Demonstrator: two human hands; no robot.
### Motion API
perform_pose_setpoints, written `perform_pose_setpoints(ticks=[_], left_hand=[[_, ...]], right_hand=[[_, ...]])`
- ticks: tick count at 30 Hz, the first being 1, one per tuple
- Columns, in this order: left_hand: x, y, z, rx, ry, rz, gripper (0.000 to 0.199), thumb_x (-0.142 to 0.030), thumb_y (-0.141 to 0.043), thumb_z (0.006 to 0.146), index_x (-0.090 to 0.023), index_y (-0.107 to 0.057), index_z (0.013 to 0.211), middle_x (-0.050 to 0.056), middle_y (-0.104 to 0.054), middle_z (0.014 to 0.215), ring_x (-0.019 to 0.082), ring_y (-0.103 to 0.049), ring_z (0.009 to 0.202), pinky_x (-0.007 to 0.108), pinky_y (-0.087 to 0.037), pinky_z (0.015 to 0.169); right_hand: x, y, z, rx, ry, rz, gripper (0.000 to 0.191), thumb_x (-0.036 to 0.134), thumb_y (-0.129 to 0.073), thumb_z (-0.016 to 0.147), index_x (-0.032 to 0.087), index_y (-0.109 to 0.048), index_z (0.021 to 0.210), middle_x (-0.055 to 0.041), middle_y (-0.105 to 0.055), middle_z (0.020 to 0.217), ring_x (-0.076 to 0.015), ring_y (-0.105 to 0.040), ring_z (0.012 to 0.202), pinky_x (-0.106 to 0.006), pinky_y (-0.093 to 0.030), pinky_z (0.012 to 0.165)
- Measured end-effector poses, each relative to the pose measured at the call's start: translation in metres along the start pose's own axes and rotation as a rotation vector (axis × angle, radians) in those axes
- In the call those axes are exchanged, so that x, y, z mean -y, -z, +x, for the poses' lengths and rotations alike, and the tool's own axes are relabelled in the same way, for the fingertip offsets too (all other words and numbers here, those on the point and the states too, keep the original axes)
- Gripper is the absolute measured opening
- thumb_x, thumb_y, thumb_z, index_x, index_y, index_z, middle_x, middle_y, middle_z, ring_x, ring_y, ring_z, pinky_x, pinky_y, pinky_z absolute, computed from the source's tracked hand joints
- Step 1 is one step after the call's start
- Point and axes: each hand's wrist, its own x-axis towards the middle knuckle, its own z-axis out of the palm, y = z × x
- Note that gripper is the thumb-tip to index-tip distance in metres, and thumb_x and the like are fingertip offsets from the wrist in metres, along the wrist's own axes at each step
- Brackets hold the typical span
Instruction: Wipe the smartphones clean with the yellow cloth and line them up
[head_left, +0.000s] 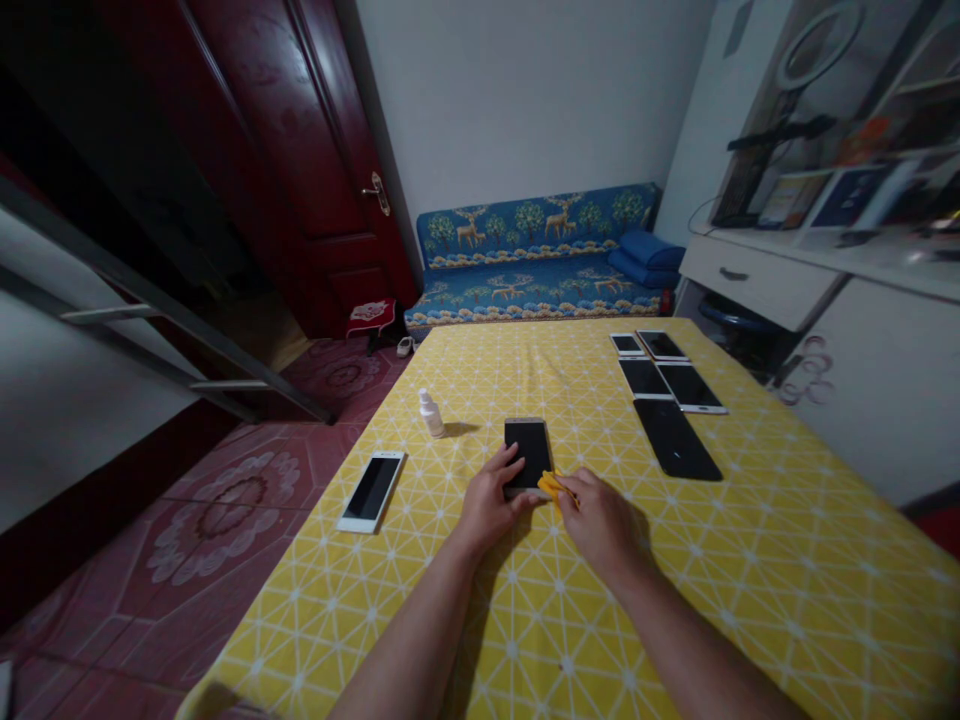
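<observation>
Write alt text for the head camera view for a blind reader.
The left hand rests on a black smartphone while the right hand holds a yellow cloth at its edge, on a yellow patterned tablecloth. A white bottle and six more phones lie nearby.

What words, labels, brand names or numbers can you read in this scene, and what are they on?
No words or numbers can be read clearly.
White pump bottle: nothing legible on it.
Black phone under the left hand: no readable marking.
White-framed phone: no readable marking.
Yellow cloth in the right hand: no text seen.
Blue card on the shelf: any printing is too small and blurred to read.
</observation>
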Motion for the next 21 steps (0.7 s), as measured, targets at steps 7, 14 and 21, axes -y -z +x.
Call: perform_pose_setpoints(ticks=[7, 14, 21], left_hand=[[0.003, -0.001, -0.001, 0.008, 0.002, 0.002, 0.058, -0.035, -0.080, 0.076, -0.017, -0.067, 0.130, 0.015, -0.050, 0.150, 0.035, -0.043, 0.142, 0.054, -0.039, 0.117], [0.001, -0.001, -0.001, -0.009, 0.003, -0.016, 0.056, -0.035, -0.080, 0.076, -0.020, -0.068, 0.128, 0.013, -0.052, 0.149, 0.035, -0.043, 0.142, 0.055, -0.039, 0.117], [0.003, 0.000, -0.001, -0.003, -0.008, 0.007, 0.057, -0.036, -0.080, 0.077, -0.018, -0.067, 0.130, 0.015, -0.051, 0.150, 0.034, -0.044, 0.142, 0.054, -0.039, 0.117]], right_hand=[[0.005, 0.007, 0.001, 0.038, -0.002, 0.019, 0.023, 0.021, -0.053, 0.094, 0.026, -0.074, 0.102, -0.0024, -0.072, 0.099, -0.0152, -0.065, 0.084, -0.026, -0.037, 0.065], [-0.009, -0.007, 0.004, 0.003, 0.052, 0.084, 0.025, 0.021, -0.053, 0.092, 0.027, -0.074, 0.104, -0.0029, -0.072, 0.099, -0.0154, -0.064, 0.086, -0.025, -0.040, 0.069], [-0.011, -0.009, 0.005, 0.001, 0.041, 0.083, 0.024, 0.024, -0.054, 0.093, 0.030, -0.074, 0.104, -0.0022, -0.071, 0.098, -0.0151, -0.064, 0.083, -0.025, -0.040, 0.068]])
